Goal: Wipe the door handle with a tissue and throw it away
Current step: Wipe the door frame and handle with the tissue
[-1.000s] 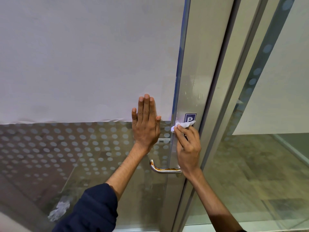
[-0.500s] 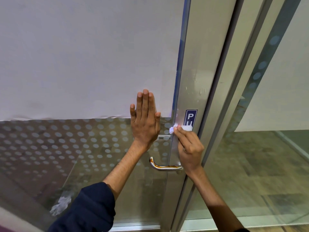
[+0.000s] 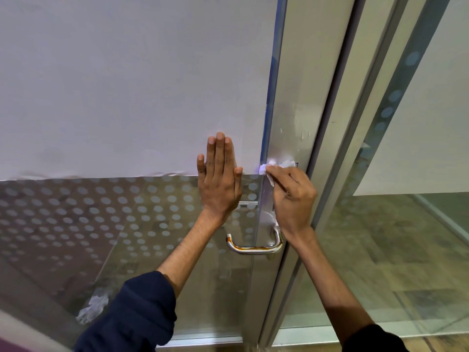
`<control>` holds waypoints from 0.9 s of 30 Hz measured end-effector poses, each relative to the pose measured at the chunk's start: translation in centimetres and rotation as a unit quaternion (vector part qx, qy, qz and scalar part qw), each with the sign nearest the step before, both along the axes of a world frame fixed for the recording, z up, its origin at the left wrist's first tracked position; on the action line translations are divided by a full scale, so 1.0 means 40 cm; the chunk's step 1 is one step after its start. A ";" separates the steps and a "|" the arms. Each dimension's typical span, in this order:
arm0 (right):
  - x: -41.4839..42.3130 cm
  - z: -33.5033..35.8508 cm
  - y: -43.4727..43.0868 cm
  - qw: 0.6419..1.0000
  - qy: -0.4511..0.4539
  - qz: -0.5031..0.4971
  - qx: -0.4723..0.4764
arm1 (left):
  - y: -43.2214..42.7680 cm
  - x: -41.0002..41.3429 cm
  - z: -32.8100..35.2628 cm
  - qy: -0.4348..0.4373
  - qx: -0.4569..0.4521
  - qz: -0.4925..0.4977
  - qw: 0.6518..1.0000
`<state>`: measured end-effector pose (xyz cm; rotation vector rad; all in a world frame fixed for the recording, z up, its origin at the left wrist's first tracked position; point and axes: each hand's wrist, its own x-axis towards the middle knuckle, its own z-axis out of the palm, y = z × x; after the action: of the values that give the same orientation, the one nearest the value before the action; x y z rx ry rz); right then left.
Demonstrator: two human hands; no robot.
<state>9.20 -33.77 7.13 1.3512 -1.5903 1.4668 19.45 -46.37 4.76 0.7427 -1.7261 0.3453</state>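
Pressing flat against the glass door (image 3: 127, 224) near the middle of the frame, the left hand (image 3: 218, 184) has its fingers (image 3: 220, 153) straight and close together, tips over the lower edge of the white sheet (image 3: 127, 85) that covers the upper left of the frame, palm on the dotted glass below it. A dark sleeve (image 3: 132, 313) is pushed up the left forearm at the lower left.

Just right of it, the right hand (image 3: 294, 199) lies on the metal door frame (image 3: 291, 97), its fingers curled and clamped on a crumpled white tissue (image 3: 272, 167). The tissue pokes out past the fingertips and touches the frame, covering most of a small dark sticker (image 3: 296, 164); more of it shows below the palm.

The door handle (image 3: 253, 246) sits below both hands, lower centre of the frame: a curved metal bar with rusty brown streaks along it. The right wrist passes just beside its right end. The tissue is above the handle.

A crumpled white shape (image 3: 92, 307) shows in the glass at the lower left.
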 end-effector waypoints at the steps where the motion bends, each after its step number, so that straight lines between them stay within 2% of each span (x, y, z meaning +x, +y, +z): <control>1: 0.001 0.005 -0.004 1.000 -0.009 -0.001 -0.005 | 0.000 0.000 0.000 0.000 -0.001 -0.001 1.000; 5: 0.004 -0.021 -0.011 1.000 -0.031 -0.004 -0.004 | -0.002 -0.001 0.001 -0.001 -0.001 -0.004 1.000; 11: 0.015 -0.187 0.036 0.995 -0.019 0.010 0.100 | 0.000 -0.001 0.000 0.002 -0.006 -0.007 1.000; 15: 0.020 -0.180 0.044 0.992 -0.022 0.013 0.122 | 0.004 0.001 0.002 0.004 0.002 -0.011 1.000; 17: 0.024 -0.140 0.040 0.994 -0.022 0.016 0.109 | 0.002 -0.001 -0.002 0.005 -0.001 -0.011 1.000; 22: 0.008 -0.001 -0.005 1.000 -0.017 0.009 0.000 | 0.002 -0.001 0.004 0.001 0.005 -0.015 1.000; 27: 0.001 -0.010 -0.021 1.000 -0.020 0.009 -0.021 | 0.002 0.001 0.005 0.003 0.001 -0.015 1.000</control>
<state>9.22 -34.59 6.71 1.3234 -1.5664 1.5389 19.50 -46.31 4.94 0.7182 -1.7299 0.3214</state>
